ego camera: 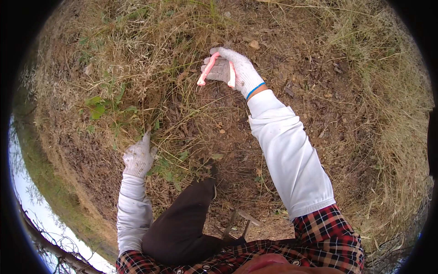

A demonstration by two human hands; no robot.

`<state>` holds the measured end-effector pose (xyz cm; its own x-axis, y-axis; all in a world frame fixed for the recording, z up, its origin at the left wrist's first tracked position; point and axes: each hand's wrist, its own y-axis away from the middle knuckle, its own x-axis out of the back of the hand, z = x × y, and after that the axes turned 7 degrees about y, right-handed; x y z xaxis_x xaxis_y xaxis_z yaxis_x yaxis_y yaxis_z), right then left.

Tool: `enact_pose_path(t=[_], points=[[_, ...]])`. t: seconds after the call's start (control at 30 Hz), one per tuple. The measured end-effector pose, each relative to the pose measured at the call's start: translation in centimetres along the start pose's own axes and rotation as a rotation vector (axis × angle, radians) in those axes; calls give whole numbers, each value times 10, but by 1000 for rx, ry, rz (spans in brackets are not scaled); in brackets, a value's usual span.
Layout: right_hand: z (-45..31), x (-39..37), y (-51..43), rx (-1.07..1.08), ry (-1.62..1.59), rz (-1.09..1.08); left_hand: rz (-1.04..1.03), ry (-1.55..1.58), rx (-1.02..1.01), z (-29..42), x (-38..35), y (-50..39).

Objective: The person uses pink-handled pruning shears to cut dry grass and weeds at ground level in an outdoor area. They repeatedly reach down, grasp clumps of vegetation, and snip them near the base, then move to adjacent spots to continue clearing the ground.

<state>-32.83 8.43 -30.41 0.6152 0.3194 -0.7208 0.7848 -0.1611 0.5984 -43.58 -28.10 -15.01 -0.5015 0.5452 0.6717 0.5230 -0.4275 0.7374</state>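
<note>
My right hand (pixel 236 70), in a whitish knit glove with a blue cuff edge, holds a pair of pink-red handles (pixel 208 70) of a hand tool, perhaps pruning shears. The handles stand apart across the palm; the tool's working end cannot be made out. Lower left, my left hand (pixel 138 156), in a soiled whitish glove, is among the grass stems (pixel 167 137) with its index finger extended towards them. Its other fingers look curled, and whether they grip any stems cannot be told. A green leafy plant (pixel 97 107) grows just above that hand.
Dry grass (pixel 386 85) covers the ground at the right and upper left, with brown soil (pixel 291 68) and small stones between. My bent leg (pixel 184 219) is below. Beside it stands a small wooden frame (pixel 241 221). Bare branches (pixel 58 250) show at the lower left rim.
</note>
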Motion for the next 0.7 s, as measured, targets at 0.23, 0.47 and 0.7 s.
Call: enact_pose_path(t=[0.23,0.47,0.7], points=[[-18,6,-18,-28,-88,179,25,0,-16,-7,-9,-2],[-7,6,15,91,59,83,-19,2,0,-5,-5,-3],[-37,1,-4,73,142,149,29,-18,-29,-3,-4,1]])
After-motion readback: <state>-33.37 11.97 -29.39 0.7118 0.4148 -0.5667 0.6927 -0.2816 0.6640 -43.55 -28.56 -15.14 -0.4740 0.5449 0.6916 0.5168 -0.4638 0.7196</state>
